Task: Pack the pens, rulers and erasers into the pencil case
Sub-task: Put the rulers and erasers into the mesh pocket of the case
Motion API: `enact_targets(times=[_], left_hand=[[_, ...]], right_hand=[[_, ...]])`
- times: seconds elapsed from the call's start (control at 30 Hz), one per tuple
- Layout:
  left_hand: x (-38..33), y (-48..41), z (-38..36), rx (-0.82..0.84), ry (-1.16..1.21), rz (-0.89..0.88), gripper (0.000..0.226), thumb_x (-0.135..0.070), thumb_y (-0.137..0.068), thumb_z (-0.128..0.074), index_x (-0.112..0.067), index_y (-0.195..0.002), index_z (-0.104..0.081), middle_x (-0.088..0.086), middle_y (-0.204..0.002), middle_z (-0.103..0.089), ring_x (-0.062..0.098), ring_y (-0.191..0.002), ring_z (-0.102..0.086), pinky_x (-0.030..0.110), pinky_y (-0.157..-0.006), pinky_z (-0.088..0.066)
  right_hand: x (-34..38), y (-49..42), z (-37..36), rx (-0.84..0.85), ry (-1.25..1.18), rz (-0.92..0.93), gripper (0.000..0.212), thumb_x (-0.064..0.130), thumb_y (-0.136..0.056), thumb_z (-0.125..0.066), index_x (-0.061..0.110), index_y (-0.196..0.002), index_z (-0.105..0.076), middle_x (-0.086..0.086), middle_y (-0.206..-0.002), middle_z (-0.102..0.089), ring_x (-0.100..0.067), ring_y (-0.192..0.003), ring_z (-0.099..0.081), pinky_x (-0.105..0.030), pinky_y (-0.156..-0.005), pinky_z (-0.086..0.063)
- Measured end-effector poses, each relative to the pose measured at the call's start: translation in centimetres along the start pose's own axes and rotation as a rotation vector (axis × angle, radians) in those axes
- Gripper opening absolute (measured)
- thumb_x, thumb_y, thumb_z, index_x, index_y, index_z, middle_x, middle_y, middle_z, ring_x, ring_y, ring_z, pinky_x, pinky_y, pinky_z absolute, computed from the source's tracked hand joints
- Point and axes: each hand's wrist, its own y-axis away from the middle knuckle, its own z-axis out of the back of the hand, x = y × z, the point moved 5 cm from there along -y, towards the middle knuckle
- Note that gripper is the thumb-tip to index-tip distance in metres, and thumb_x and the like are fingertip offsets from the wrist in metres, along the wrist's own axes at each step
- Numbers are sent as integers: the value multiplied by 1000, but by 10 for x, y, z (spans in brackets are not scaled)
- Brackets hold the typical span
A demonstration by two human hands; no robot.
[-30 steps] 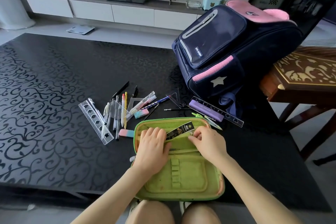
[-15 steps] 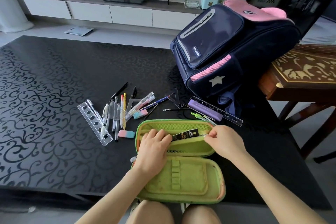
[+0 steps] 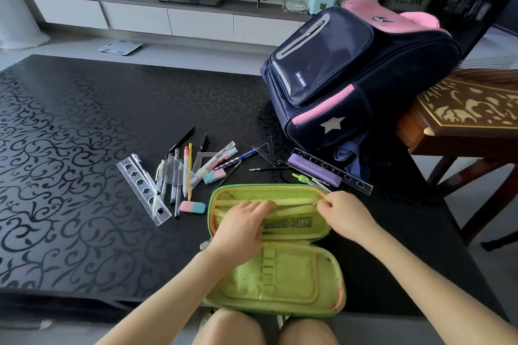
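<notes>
L hand (image 3: 241,228) lies near flat on the inner mesh pocket of the green pencil case (image 3: 286,277), pressing it down and gripping nothing. R hand (image 3: 346,213) pinches the zip pull (image 3: 316,204) at the pocket's right end. Case sits open on the counter (image 3: 84,148), right under both hands. Beyond and left of L hand lie loose pens (image 3: 179,173), a clear ruler (image 3: 143,190) and erasers (image 3: 192,207); a 2nd ruler (image 3: 336,173) lies just beyond R hand. We judge pens light, stiff, apt to roll: take mid-barrel. Rulers thin, slick: lift by an end. Erasers soft, grippy: pinch the sides.
</notes>
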Motion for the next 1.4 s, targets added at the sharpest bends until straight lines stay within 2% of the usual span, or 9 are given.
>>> enact_targets(times=[0.13, 0.23, 0.37, 0.47, 0.6, 0.8, 0.97, 1.17, 1.4], left_hand=[[-1, -4, -3, 40, -21, -47, 30, -7, -86, -50, -14, -112, -63, -1, -104, -67, 21, -98, -53, 33, -87, -46], [-4, -8, -2, 37, -35, -31, 23, -18, -92, -48, -14, -109, -62, 0, -99, -67, 21, -95, -53, 33, -88, -45], [-6, -14, 4, 35, -84, 12, 26, -21, -92, -47, -16, -116, -55, 1, -100, -66, 22, -97, -52, 34, -88, -41], [1, -18, 3, 69, -117, 51, 26, -20, -89, -51, -19, -115, -55, -1, -102, -63, 21, -101, -50, 35, -92, -40], [8, -15, -1, 132, -124, 51, 27, -27, -92, -50, -24, -116, -59, -5, -108, -58, 19, -104, -46, 34, -93, -38], [5, -13, -1, 120, -127, -15, 26, -27, -96, -41, -25, -109, -64, -7, -103, -63, 18, -99, -50, 31, -83, -34], [3, -4, 6, 88, -220, -87, 5, -22, -79, -65, -27, -81, -66, -13, -73, -67, 15, -72, -59, 29, -70, -45], [11, 4, 12, -20, -224, -45, 33, -11, -60, -84, -32, -81, -70, -14, -73, -62, 14, -70, -57, 29, -76, -31], [2, 2, 23, -81, -222, -51, 38, -4, -58, -82, -31, -81, -70, -11, -72, -60, 17, -70, -57, 30, -77, -31]], right_hand=[[2, 7, 19, -155, 414, -48, 25, 30, -95, -44, 15, -81, -58, 2, -70, -56, -19, -64, -52, -26, -52, -32], [34, 18, 9, -322, 370, 255, 21, 23, -94, -47, 13, -105, -61, -1, -96, -65, -19, -86, -57, -29, -69, -45], [49, 12, -23, -6, 191, 369, 26, 17, -90, -50, 19, -114, -61, 0, -108, -66, -20, -104, -53, -39, -102, -34], [46, 9, -25, 61, 64, 385, 21, 19, -91, -49, 22, -102, -68, 3, -90, -68, -10, -78, -54, -28, -85, -40], [10, -22, 12, -360, -44, 81, 26, 20, -92, -47, 12, -69, -57, 2, -58, -51, -13, -50, -45, -23, -44, -29], [-23, -66, -1, -137, 89, -152, 19, 17, -86, -61, 10, -70, -53, -7, -73, -56, -29, -80, -61, -25, -53, -39], [-27, -55, 6, -87, -70, -49, 35, -1, -83, -55, 6, -117, -55, -10, -104, -66, -26, -103, -58, -34, -85, -46], [-8, -15, 46, -275, -171, 123, 16, 15, -79, -71, 9, -93, -70, 2, -74, -64, -10, -68, -58, -19, -63, -43], [68, -14, -4, -19, 156, 407, 16, 33, -83, -65, 29, -95, -73, 4, -96, -66, -18, -97, -51, -34, -85, -43]])
